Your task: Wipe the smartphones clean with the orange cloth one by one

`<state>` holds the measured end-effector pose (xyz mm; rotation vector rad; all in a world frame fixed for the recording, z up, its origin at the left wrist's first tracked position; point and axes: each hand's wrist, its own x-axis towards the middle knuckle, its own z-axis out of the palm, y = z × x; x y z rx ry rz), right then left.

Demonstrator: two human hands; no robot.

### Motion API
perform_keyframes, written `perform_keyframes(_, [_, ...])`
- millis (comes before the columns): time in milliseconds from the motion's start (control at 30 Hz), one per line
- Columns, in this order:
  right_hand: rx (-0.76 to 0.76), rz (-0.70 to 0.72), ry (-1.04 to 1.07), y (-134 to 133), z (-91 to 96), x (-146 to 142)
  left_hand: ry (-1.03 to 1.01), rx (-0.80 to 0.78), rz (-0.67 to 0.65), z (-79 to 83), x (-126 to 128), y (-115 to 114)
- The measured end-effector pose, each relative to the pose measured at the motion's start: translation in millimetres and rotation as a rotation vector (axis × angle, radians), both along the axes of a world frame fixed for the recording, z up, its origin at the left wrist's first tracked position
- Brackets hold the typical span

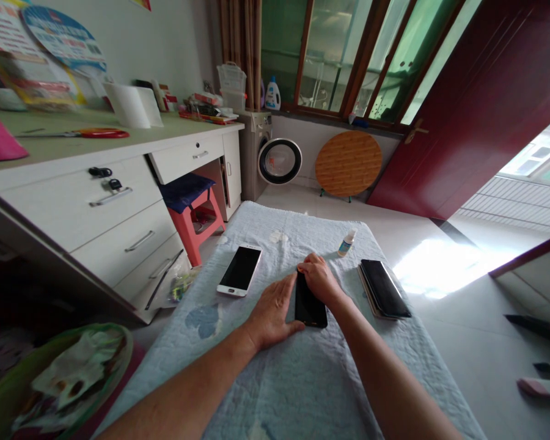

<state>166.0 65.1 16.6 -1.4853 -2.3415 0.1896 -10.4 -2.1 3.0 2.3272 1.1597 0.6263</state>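
Note:
A black phone [309, 305] lies face up in the middle of a pale blue cloth [302, 379]. My left hand [272, 311] rests flat on the cloth against the phone's left edge, fingers stretched out. My right hand [318, 278] is curled over the phone's far end, fingertips pressed on its top corner. A white phone [239, 271] lies to the left. To the right lie stacked dark phones [384, 288]. A small dropper bottle [346, 243] stands beyond the phones.
A white desk with drawers [119, 201] stands on the left, a pink stool [195, 214] beneath it. A green bin with used wipes [68, 373] sits at lower left. A washing machine [275, 156] and a round wooden board [348, 164] stand at the back wall.

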Motion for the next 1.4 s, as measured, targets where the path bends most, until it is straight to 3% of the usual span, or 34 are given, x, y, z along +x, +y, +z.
perform_keyframes(400, [-0.126,0.194,0.032,-67.6,15.2,1.7,-0.012,-0.003,-0.007,-1.2,-0.3,-0.9])
perform_keyframes(600, [-0.234,0.274,0.063,-88.1,30.6,3.9,0.015,-0.016,0.017,1.4,0.5,-0.5])
perform_keyframes(800, [-0.233,0.247,0.115,-85.8,26.1,12.6,0.085,-0.004,-0.005,0.0,-0.9,0.7])
perform_keyframes(1000, [-0.052,0.015,0.164,-61.3,-0.8,29.3,0.115,-0.005,-0.025,4.8,-0.7,-0.7])
perform_keyframes(1167, [0.029,-0.143,0.137,-50.8,-6.3,35.1,0.110,-0.016,-0.010,8.2,0.0,-1.7])
perform_keyframes(1267, [0.022,-0.094,0.136,-55.3,-2.9,29.9,0.096,-0.016,-0.013,7.2,-0.2,-1.3])
perform_keyframes(1400, [-0.040,0.097,0.169,-66.5,3.5,18.5,0.077,-0.012,-0.025,6.5,-0.7,-1.1])
